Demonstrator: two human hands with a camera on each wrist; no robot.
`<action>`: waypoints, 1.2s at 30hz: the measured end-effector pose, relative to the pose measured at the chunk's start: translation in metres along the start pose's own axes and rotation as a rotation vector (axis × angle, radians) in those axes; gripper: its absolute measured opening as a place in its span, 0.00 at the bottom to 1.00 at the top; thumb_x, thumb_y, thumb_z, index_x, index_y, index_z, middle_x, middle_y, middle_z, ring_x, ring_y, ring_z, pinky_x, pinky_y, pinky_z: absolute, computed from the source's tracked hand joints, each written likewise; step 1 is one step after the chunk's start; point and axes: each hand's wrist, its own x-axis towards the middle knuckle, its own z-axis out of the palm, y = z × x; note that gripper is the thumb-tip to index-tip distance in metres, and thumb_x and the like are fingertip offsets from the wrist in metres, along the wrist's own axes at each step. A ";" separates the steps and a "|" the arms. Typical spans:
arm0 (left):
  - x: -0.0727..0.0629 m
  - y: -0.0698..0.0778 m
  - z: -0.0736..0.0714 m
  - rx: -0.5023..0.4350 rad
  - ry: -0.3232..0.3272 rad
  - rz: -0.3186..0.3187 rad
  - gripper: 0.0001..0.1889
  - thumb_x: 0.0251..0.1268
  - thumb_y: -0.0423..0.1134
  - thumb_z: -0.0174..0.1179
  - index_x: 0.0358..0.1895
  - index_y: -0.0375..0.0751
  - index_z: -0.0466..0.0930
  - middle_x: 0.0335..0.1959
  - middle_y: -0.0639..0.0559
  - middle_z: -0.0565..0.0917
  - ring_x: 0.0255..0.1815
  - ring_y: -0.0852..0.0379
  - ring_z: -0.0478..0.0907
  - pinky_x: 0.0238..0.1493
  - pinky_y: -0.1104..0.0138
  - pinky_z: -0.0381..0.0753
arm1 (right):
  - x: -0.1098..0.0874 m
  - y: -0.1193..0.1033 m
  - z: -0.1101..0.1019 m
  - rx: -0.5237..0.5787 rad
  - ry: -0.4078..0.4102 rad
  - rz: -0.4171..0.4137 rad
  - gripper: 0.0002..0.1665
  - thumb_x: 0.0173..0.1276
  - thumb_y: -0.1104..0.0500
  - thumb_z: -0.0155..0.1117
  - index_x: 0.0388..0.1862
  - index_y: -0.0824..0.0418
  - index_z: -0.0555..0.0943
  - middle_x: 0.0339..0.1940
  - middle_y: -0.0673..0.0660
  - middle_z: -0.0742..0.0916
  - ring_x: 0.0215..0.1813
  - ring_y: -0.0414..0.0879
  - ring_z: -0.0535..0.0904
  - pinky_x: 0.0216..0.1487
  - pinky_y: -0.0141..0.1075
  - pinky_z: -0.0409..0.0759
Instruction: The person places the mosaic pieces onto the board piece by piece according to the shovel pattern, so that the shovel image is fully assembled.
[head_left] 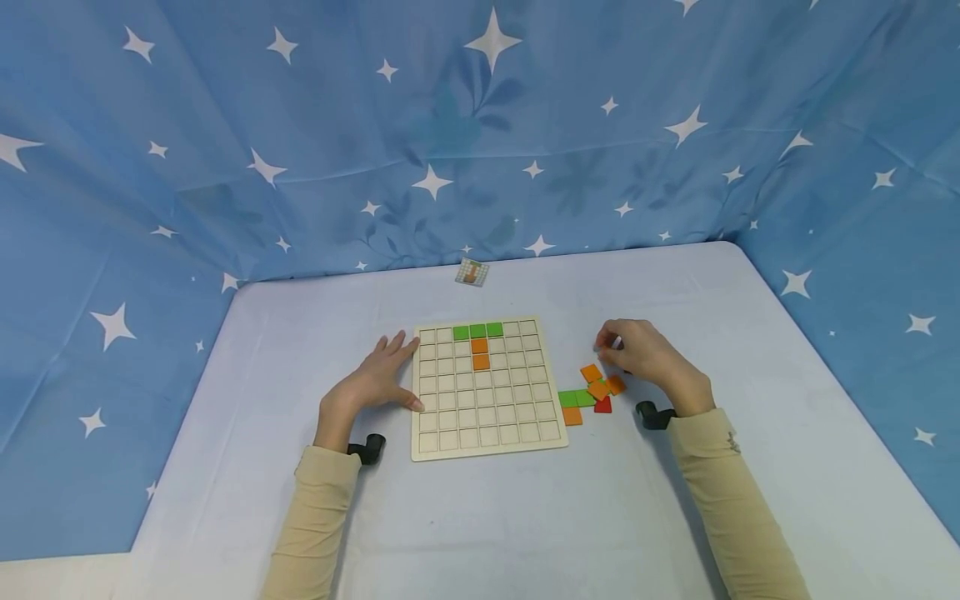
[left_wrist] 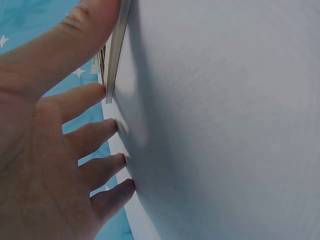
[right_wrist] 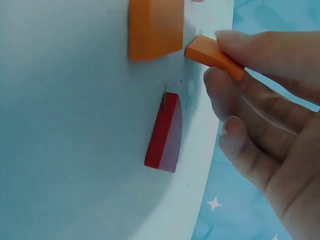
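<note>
My left hand (head_left: 375,377) rests at the left edge of a pale gridded board (head_left: 450,455), fingers spread, thumb (left_wrist: 95,30) and index finger touching its rim. The board carries three green tiles (head_left: 477,332) along its far row and two orange tiles (head_left: 481,362) below the middle one. Right of the board, my right hand (head_left: 641,350) is above the table, just beyond a loose tile pile. Thumb and fingers pinch a thin orange square tile (right_wrist: 212,54), clearest in the right wrist view. Beneath lie a red tile (right_wrist: 162,132) and another orange tile (right_wrist: 156,30).
The loose pile holds overlapping orange tiles (head_left: 592,373), green tiles (head_left: 576,399) and a red tile (head_left: 602,406) against the board's right edge. A small printed card (head_left: 472,272) lies near the far edge of the white table (head_left: 300,333). Blue starry cloth (head_left: 442,133) hangs behind.
</note>
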 end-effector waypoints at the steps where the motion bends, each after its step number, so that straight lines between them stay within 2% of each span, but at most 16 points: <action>1: 0.000 0.000 0.000 0.001 0.001 0.000 0.62 0.50 0.49 0.81 0.85 0.46 0.48 0.86 0.41 0.40 0.86 0.35 0.31 0.79 0.32 0.43 | 0.000 0.000 0.000 0.003 0.001 -0.004 0.06 0.70 0.64 0.68 0.44 0.65 0.84 0.39 0.61 0.86 0.33 0.49 0.79 0.35 0.37 0.82; 7: -0.001 0.000 0.000 -0.001 0.004 0.001 0.61 0.50 0.48 0.81 0.85 0.45 0.48 0.86 0.40 0.40 0.86 0.35 0.31 0.79 0.32 0.44 | 0.001 0.000 0.000 0.020 -0.010 -0.010 0.08 0.71 0.66 0.67 0.47 0.66 0.84 0.41 0.63 0.87 0.35 0.50 0.80 0.35 0.38 0.85; 13: -0.002 0.002 -0.001 -0.004 0.006 0.001 0.61 0.50 0.47 0.81 0.85 0.44 0.49 0.86 0.39 0.40 0.85 0.34 0.31 0.79 0.32 0.44 | 0.001 -0.002 0.000 0.030 -0.015 -0.024 0.14 0.70 0.70 0.65 0.54 0.69 0.83 0.46 0.66 0.87 0.41 0.54 0.82 0.38 0.39 0.87; 20: -0.002 0.001 -0.001 -0.008 0.004 0.001 0.62 0.50 0.48 0.81 0.85 0.45 0.49 0.86 0.40 0.40 0.86 0.35 0.31 0.79 0.32 0.44 | 0.001 -0.003 0.001 -0.018 -0.005 -0.041 0.19 0.68 0.72 0.65 0.58 0.74 0.82 0.47 0.68 0.87 0.43 0.55 0.82 0.47 0.46 0.89; 27: -0.001 0.001 -0.001 -0.004 0.006 0.001 0.62 0.49 0.48 0.81 0.85 0.45 0.49 0.86 0.40 0.40 0.86 0.35 0.31 0.79 0.32 0.44 | 0.000 -0.002 0.000 -0.060 0.007 -0.033 0.18 0.68 0.70 0.65 0.56 0.75 0.83 0.48 0.68 0.87 0.42 0.55 0.81 0.52 0.50 0.87; 36: -0.002 0.001 -0.001 -0.002 0.011 0.002 0.62 0.49 0.48 0.81 0.84 0.45 0.49 0.86 0.40 0.40 0.86 0.34 0.31 0.79 0.32 0.44 | 0.001 0.001 0.001 -0.089 0.011 -0.053 0.15 0.66 0.69 0.68 0.50 0.75 0.85 0.44 0.66 0.86 0.43 0.56 0.78 0.53 0.52 0.85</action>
